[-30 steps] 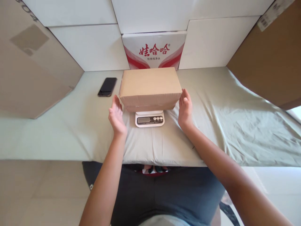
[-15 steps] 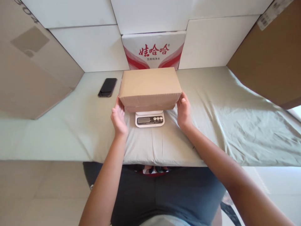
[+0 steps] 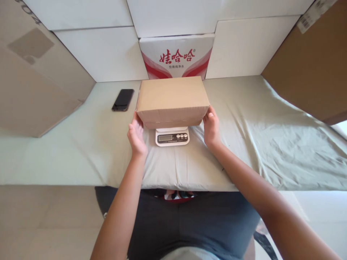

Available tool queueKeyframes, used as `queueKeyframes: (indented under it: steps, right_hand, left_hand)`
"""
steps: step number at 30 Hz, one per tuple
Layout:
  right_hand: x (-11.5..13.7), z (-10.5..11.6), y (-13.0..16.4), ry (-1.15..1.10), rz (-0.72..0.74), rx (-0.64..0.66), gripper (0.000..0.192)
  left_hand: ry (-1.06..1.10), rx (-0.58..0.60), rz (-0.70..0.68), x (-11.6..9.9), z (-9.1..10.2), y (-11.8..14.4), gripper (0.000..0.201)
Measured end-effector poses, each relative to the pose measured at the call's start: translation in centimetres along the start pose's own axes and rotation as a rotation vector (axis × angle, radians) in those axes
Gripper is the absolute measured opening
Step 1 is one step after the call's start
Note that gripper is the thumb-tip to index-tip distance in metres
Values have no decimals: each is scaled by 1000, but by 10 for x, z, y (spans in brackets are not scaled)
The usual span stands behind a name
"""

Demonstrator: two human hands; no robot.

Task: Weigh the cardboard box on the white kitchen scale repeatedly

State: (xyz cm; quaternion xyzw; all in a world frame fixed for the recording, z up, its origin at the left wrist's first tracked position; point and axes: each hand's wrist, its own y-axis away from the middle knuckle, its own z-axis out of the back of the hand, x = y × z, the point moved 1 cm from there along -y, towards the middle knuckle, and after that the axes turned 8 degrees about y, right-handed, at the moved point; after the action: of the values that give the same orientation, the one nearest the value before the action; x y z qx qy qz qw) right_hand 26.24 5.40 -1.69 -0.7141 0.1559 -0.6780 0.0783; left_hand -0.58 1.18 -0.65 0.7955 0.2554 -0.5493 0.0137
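Box [image 3: 172, 97] lies crosswise atop scale [image 3: 172, 136], hands flanking its ends.

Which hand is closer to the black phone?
Left. The left hand is at the cardboard box's left end, just right of and nearer the camera than the phone. The right hand is at the box's far end, with the whole box between it and the phone.
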Motion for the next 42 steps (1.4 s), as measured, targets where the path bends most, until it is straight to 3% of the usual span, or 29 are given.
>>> queueKeyframes:
  steps: [18, 27, 33, 42]
  right_hand:
    - [20, -11, 3, 46, 109, 108, 68]
    - [16, -10, 4, -43, 115, 109, 59]
    - [14, -11, 3, 3, 94, 106, 65]
    - [12, -10, 3, 53, 114, 114, 65]
  left_hand:
    - [-31, 14, 12, -1, -2, 2, 103]
    - [-41, 5, 18, 0, -2, 2, 100]
    - [-37, -8, 23, -2, -3, 2, 101]
    - [-58, 74, 17, -4, -6, 6, 95]
